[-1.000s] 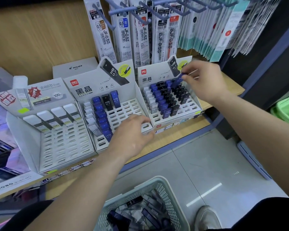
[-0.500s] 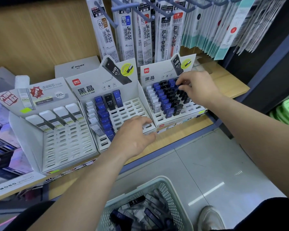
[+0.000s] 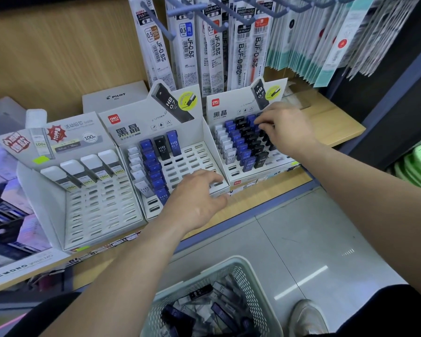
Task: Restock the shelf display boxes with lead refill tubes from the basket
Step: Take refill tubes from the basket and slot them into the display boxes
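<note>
**Right hand down in the back rows of the right box**

My right hand (image 3: 286, 128) sits over the right display box (image 3: 229, 107), its fingers (image 3: 269, 117) curled down among the back-row tubes (image 3: 247, 142). I cannot tell whether they are still pinching a tube or only pressing on the tops. The tubes there stand in their slots with the long axis leaning back along the sloped tray, so anything going in has to be lined up with that lean.

My left hand (image 3: 195, 198) lies on the front edge of the middle display box (image 3: 131, 132), fingers fairly straight and holding nothing.

The remaining lead refill tubes (image 3: 199, 294) lie jumbled in the basket (image 3: 236, 261) on the floor — below and toward me from both hands, their axes pointing every way. I judge the left hand the nearer one for the next pick.

A second ago the right fingers held a blue tube above those back rows; half a second ago it was going down — now no tube shows above the hand. The left hand has hardly shifted.
</note>
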Demonstrator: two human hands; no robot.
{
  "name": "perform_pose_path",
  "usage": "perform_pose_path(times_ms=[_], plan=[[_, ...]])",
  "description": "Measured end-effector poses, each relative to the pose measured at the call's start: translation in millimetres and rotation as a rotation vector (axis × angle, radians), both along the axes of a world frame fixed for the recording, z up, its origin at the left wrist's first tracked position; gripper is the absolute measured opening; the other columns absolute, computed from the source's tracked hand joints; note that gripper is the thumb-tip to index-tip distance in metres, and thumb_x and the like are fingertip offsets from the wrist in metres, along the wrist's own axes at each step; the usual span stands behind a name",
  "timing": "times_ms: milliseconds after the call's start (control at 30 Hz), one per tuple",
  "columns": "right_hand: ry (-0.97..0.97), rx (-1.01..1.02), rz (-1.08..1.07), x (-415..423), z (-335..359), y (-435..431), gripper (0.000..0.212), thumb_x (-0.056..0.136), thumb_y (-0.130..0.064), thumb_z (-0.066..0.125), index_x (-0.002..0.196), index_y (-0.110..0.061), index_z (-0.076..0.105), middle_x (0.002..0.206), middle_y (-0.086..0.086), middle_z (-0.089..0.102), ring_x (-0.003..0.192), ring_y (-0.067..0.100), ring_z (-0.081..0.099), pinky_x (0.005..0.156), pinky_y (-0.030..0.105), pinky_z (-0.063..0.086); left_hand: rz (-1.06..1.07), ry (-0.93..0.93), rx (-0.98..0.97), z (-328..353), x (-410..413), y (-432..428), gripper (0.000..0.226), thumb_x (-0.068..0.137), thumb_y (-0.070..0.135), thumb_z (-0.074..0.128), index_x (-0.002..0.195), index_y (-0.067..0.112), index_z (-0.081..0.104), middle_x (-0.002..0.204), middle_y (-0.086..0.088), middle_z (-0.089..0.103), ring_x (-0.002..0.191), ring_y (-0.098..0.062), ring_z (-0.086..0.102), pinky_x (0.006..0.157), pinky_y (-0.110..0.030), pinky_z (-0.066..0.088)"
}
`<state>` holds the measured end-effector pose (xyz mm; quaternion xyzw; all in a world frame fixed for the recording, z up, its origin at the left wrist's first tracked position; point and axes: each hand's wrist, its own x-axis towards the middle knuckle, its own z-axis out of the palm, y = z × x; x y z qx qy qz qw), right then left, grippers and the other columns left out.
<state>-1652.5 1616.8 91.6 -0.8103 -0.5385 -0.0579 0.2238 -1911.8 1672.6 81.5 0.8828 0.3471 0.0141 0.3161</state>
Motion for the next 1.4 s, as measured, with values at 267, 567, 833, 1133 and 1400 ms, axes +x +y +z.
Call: perform_pose_path(times_ms=[267,567,833,1133,1400], plan=[[0.050,-0.018,-0.049,-1.0,7.3,-3.1,0.022,0.094,-0.023,0.066,0.115,-0.021,0.073,0.118,0.003,0.061,0.109,0.026,0.056,0.087,0.043,0.052,-0.003,-0.009,0.021,2.2,-3.4,-0.6,0.047,0.092,0.045,0.066,0.136,0.034,0.054,0.140,0.009,0.054,0.128,-0.012,0.048,0.104,-0.029,0.038],[0.227,-0.033,-0.029,-46.7,37.9,-68.0,0.010,0.091,-0.028,0.070,0.101,-0.024,0.072,0.102,-0.008,0.066,0.081,0.005,0.057,0.067,0.017,0.041,-0.078,-0.042,0.066,15.0,-44.7,-14.3,0.035,0.092,0.037,0.068,0.126,0.028,0.062,0.121,0.010,0.065,0.109,-0.008,0.058,0.096,-0.026,0.045],[0.369,-0.277,0.036,-139.6,12.9,-130.3,0.017,0.092,-0.034,0.068,0.106,-0.025,0.069,0.100,-0.012,0.062,0.090,0.011,0.059,0.073,0.026,0.042,-0.272,0.179,0.057,-28.7,-107.8,-59.6,0.038,0.092,0.042,0.065,0.127,0.028,0.060,0.121,0.011,0.063,0.104,-0.008,0.057,0.092,-0.028,0.047],[0.571,-0.564,-0.190,-196.1,-135.9,-208.8,0.055,0.094,-0.039,0.063,0.142,-0.019,0.048,0.128,0.004,0.055,0.107,0.021,0.060,0.092,0.033,0.047,-0.320,0.454,-0.095,-129.8,-161.9,-92.6,0.049,0.093,0.047,0.063,0.134,0.023,0.051,0.133,0.000,0.058,0.116,-0.021,0.056,0.096,-0.035,0.047],[0.788,-0.453,-0.339,-211.3,-209.2,-222.9,0.044,0.094,-0.037,0.060,0.134,-0.019,0.055,0.119,0.005,0.063,0.093,0.024,0.063,0.083,0.033,0.050,-0.337,0.430,-0.158,-220.6,-116.8,-110.3,0.070,0.086,0.042,0.072,0.147,0.026,0.041,0.145,-0.002,0.050,0.125,-0.025,0.052,0.099,-0.036,0.046]])
